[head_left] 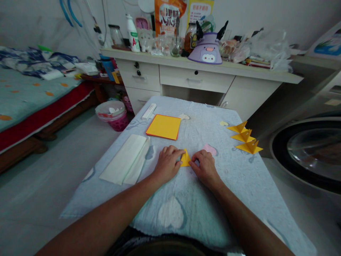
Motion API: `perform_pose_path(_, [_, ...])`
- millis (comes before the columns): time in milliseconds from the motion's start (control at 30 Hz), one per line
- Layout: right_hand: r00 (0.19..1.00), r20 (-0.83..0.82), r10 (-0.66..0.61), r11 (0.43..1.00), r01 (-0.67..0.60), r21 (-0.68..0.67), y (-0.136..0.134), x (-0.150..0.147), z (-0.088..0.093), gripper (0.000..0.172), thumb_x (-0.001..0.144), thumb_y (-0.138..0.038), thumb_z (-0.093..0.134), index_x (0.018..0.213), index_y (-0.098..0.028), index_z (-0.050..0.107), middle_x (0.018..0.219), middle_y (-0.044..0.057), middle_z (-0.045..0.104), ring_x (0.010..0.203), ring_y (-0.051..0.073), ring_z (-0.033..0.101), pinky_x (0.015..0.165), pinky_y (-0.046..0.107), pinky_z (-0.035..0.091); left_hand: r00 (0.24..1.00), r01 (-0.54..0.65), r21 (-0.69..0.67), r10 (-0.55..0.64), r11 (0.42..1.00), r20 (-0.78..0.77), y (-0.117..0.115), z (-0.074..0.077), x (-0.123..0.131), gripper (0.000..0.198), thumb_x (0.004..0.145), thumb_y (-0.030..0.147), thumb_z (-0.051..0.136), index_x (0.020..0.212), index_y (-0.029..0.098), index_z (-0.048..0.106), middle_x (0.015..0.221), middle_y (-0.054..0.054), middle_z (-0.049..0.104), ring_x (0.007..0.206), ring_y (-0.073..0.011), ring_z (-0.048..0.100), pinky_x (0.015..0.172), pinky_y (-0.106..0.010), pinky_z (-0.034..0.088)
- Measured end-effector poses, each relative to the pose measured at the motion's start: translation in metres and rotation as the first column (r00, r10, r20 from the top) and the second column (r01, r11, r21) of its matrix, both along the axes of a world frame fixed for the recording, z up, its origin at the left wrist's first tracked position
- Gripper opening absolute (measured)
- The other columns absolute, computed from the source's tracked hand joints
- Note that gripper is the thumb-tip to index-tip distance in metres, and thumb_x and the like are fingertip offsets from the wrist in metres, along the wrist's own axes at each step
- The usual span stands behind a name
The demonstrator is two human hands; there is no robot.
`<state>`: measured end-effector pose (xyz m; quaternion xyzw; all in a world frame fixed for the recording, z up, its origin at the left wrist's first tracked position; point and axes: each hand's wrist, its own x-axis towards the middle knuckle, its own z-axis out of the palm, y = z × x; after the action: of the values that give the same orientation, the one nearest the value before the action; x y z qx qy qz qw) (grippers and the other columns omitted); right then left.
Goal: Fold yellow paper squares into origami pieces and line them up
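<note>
A small folded yellow paper triangle point(185, 159) lies on the light blue tablecloth point(234, 185). My left hand point(167, 164) presses on its left side with curled fingers, and my right hand point(204, 165) pinches its right edge. Both hands partly cover the paper. Beyond them lies a stack of square yellow paper point(163, 126). Three finished folded yellow shapes point(244, 137) sit in a row at the table's right edge.
A folded white cloth point(128, 159) lies at the left of the table, a white stick point(149, 111) at the far end. A cluttered desk point(202, 71) stands behind, a bed point(29, 96) at left, a pink bin point(113, 114) on the floor, a washing machine door point(309, 153) at right.
</note>
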<state>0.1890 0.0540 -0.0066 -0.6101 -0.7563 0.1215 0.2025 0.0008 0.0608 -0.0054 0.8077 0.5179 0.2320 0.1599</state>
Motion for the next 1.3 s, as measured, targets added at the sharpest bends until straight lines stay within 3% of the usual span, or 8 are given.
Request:
perform_pose_path(233, [0.999, -0.022, 0.046, 0.999, -0.046, 0.018, -0.002, 0.001, 0.000, 0.008, 0.083, -0.021, 0.063, 0.088, -0.022, 0.069, 0.097, 0.007, 0.061, 0.094, 0.024, 0.050, 0.081, 0.036, 0.033, 0.993, 0.113, 0.025, -0.112, 0.993, -0.019, 0.002, -0.006, -0.003, 0.042, 0.087, 0.014, 0.051, 0.120, 0.034, 0.064, 0.135, 0.000, 0.051, 0.117, -0.0253, 0.042, 0.101, -0.044, 0.036])
perform_pose_path(467, [0.996, -0.026, 0.087, 0.996, -0.086, 0.038, -0.002, 0.002, -0.001, 0.010, 0.085, -0.023, 0.060, 0.087, -0.022, 0.070, 0.095, 0.005, 0.063, 0.092, 0.023, 0.050, 0.081, 0.035, 0.032, 0.995, 0.099, 0.016, -0.098, 0.995, -0.033, 0.002, -0.006, -0.003, 0.039, 0.089, 0.017, 0.050, 0.121, 0.034, 0.064, 0.133, -0.002, 0.053, 0.117, -0.0250, 0.043, 0.101, -0.044, 0.037])
perform_pose_path(900, [0.991, 0.136, -0.001, 1.000, 0.001, -0.004, -0.008, -0.013, 0.005, 0.012, 0.088, -0.032, 0.058, 0.092, -0.023, 0.064, 0.100, 0.006, 0.058, 0.094, 0.025, 0.047, 0.080, 0.037, 0.031, 0.996, 0.067, 0.005, -0.066, 0.998, -0.062, 0.002, -0.003, -0.001, 0.034, 0.088, 0.025, 0.059, 0.120, 0.035, 0.065, 0.132, -0.003, 0.053, 0.119, -0.0255, 0.043, 0.103, -0.043, 0.036])
perform_pose_path(1100, [0.979, 0.201, -0.018, 1.000, 0.013, 0.026, -0.011, -0.018, 0.006, 0.014, 0.089, -0.035, 0.057, 0.094, -0.023, 0.061, 0.100, 0.007, 0.056, 0.095, 0.026, 0.047, 0.080, 0.038, 0.031, 0.995, 0.064, 0.004, -0.063, 0.998, -0.072, 0.001, -0.001, 0.000, 0.032, 0.087, 0.038, 0.062, 0.118, 0.033, 0.066, 0.133, -0.004, 0.053, 0.120, -0.0266, 0.043, 0.102, -0.044, 0.037])
perform_pose_path(1300, [0.974, 0.225, -0.026, 0.999, 0.016, 0.046, -0.012, -0.018, 0.006, 0.018, 0.089, -0.037, 0.056, 0.098, -0.023, 0.061, 0.101, 0.008, 0.056, 0.094, 0.027, 0.047, 0.079, 0.039, 0.032, 0.997, 0.052, -0.001, -0.052, 0.999, -0.062, 0.001, -0.003, 0.001, 0.032, 0.086, 0.033, 0.063, 0.118, 0.034, 0.066, 0.132, -0.004, 0.053, 0.119, -0.0269, 0.043, 0.102, -0.045, 0.037])
